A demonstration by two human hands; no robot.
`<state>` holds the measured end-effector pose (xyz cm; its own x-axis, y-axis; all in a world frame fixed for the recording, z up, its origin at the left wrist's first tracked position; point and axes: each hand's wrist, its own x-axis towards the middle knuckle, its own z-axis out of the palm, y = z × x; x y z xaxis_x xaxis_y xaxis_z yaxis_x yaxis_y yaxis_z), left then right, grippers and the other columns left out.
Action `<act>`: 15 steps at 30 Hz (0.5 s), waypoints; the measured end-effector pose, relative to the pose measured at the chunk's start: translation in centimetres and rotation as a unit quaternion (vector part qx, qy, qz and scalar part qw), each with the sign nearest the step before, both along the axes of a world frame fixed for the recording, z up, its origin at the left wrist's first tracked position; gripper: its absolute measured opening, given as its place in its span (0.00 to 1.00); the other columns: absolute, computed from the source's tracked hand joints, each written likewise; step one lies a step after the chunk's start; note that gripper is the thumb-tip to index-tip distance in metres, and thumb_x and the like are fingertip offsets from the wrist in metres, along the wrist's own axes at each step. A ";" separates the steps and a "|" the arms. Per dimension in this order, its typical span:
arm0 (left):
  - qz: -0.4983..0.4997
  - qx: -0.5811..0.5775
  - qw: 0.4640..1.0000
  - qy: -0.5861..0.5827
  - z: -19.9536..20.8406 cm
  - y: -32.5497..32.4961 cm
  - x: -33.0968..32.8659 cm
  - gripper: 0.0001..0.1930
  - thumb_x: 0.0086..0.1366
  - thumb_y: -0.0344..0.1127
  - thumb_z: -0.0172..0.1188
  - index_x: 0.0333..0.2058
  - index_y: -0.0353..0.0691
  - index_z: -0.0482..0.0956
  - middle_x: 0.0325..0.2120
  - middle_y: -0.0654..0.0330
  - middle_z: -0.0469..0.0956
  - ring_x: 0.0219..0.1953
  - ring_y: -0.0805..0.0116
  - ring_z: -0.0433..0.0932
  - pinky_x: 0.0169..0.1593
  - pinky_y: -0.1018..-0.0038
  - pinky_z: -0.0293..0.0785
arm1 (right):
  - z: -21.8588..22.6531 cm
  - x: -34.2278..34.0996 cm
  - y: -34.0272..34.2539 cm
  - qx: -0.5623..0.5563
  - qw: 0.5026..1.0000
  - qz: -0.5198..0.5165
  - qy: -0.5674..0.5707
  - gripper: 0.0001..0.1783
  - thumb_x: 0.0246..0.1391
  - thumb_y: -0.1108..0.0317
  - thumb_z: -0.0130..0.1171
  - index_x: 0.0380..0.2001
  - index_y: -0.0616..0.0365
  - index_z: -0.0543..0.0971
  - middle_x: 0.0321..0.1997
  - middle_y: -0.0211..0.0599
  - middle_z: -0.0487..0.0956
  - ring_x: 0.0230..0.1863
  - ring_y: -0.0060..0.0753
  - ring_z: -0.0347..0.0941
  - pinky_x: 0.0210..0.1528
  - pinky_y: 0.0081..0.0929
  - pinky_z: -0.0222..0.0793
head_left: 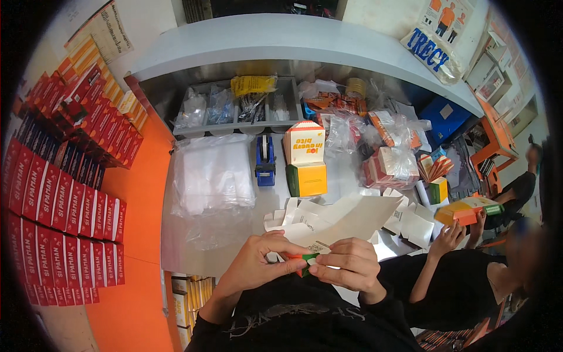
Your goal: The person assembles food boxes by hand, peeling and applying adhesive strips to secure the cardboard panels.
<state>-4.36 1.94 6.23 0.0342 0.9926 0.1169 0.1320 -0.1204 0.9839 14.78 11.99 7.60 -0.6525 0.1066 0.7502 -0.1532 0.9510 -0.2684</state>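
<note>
Close to my body, my left hand (261, 261) and my right hand (350, 267) both pinch the near end of a cardboard carton (358, 220). Its long white inner panel slants away to the right. Small orange and green printed parts show between my fingertips. Beyond the carton stands a stack of yellow, green and white folded cartons (308, 179). To that stack's left sits a blue tape dispenser (265, 164). More white carton blanks (410, 223) lie loosely to the right of my hands, some partly covered by the held one.
Clear plastic bags (214, 173) lie at the table's left. A grey divided tray (234, 126) with small packets stands behind. Plastic-wrapped carton bundles (390, 167) crowd the right. Red boxes (64, 205) are stacked far left. A co-worker (463, 276) at right holds a yellow-green carton (469, 208).
</note>
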 end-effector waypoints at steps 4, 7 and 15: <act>0.019 0.029 0.999 0.018 0.8 -0.1 0.3 0.07 0.55 0.33 0.64 0.34 0.40 0.82 0.24 0.63 0.80 0.26 0.71 0.74 0.47 0.69 0.63 | 0.5 -0.6 -0.3 -0.056 0.998 -0.015 -0.039 0.08 0.38 0.67 0.69 0.26 0.51 0.83 0.29 0.30 0.79 0.28 0.29 0.74 0.30 0.24 0.71; 0.021 0.037 0.997 0.058 0.7 -0.3 0.9 0.04 0.55 0.32 0.63 0.29 0.39 0.81 0.22 0.63 0.77 0.28 0.67 0.72 0.44 0.70 0.63 | -0.2 -0.6 -0.8 -0.318 0.944 -0.021 -0.081 0.11 0.38 0.68 0.69 0.29 0.55 0.82 0.29 0.33 0.79 0.29 0.29 0.74 0.33 0.24 0.70; 0.440 0.277 0.853 -0.043 -2.9 3.9 3.3 0.23 0.50 0.44 0.69 0.39 0.35 0.73 0.23 0.66 0.71 0.34 0.68 0.72 0.48 0.65 0.65 | -8.1 0.7 -0.8 -0.572 0.805 0.131 0.085 0.31 0.33 0.51 0.76 0.32 0.60 0.69 0.33 0.29 0.71 0.35 0.27 0.68 0.43 0.26 0.64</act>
